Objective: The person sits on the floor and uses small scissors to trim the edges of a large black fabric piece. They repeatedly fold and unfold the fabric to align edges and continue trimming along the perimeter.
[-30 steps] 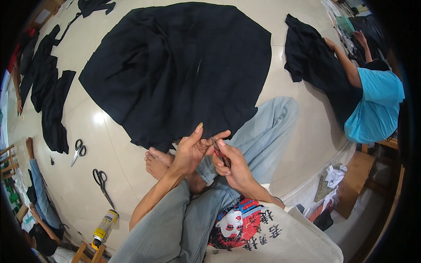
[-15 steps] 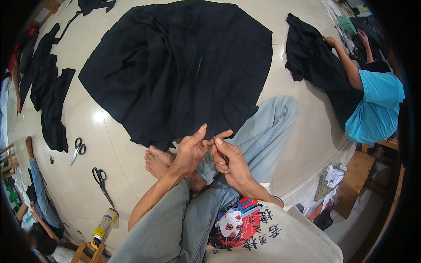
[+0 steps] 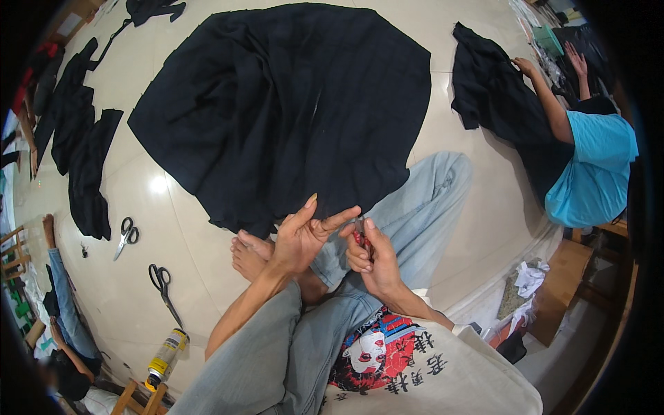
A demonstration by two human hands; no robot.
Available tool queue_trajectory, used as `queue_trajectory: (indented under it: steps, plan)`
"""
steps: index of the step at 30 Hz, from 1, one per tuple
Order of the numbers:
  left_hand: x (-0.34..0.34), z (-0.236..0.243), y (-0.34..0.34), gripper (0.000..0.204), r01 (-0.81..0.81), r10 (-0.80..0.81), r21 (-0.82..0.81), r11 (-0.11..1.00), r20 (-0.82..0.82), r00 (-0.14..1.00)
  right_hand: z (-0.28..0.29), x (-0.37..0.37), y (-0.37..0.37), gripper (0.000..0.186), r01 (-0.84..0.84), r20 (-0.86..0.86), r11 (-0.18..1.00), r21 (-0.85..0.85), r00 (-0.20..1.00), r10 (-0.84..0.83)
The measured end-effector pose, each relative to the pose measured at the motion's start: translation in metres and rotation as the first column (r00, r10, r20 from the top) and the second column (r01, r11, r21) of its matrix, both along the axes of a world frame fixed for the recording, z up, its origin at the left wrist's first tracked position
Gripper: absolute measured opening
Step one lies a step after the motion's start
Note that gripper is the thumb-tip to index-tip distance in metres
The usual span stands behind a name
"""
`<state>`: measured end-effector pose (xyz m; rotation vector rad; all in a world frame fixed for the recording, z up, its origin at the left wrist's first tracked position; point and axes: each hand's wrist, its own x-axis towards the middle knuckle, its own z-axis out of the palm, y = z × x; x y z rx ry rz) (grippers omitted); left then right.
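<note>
A large black cloth (image 3: 332,104) lies spread and creased on the floor in front of me. At its near edge is my left hand (image 3: 303,238), thumb raised and index finger stretched to the right; the other fingers curl, and I see nothing in its grasp. Beside that fingertip, my right hand (image 3: 377,259) is closed around small thread snips (image 3: 359,234) with red handles and a short metal tip. The snips' tip sits close to my left index finger; whether they touch cannot be made out.
Left on the tiles lie silver scissors (image 3: 127,237), black-handled scissors (image 3: 160,282) and a yellow spray can (image 3: 167,358). More black cloth (image 3: 86,159) lies farther left. At right, a person in a blue shirt (image 3: 595,166) handles another black cloth (image 3: 494,86). Cardboard (image 3: 561,297) stands lower right.
My right hand has drawn slightly right and down, turning so the red snips show more. My left index finger now points out straighter. The person at right has spread a raised hand.
</note>
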<state>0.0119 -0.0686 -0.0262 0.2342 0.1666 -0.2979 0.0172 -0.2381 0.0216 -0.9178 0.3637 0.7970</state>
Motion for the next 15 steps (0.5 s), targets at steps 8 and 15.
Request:
queue_trajectory:
  steps: [8,15]
  plan:
    - [-0.001,-0.008,0.007,0.041,0.032,-0.037,0.069,0.997,0.070,0.997,0.011,-0.010,0.008,0.049,-0.082,0.053,0.993,-0.082,0.995,0.086]
    - [-0.004,-0.007,0.004,0.043,0.021,-0.032,0.125,0.992,0.086,0.996,0.014,0.001,0.019,0.034,-0.074,-0.023,0.997,-0.032,0.997,0.073]
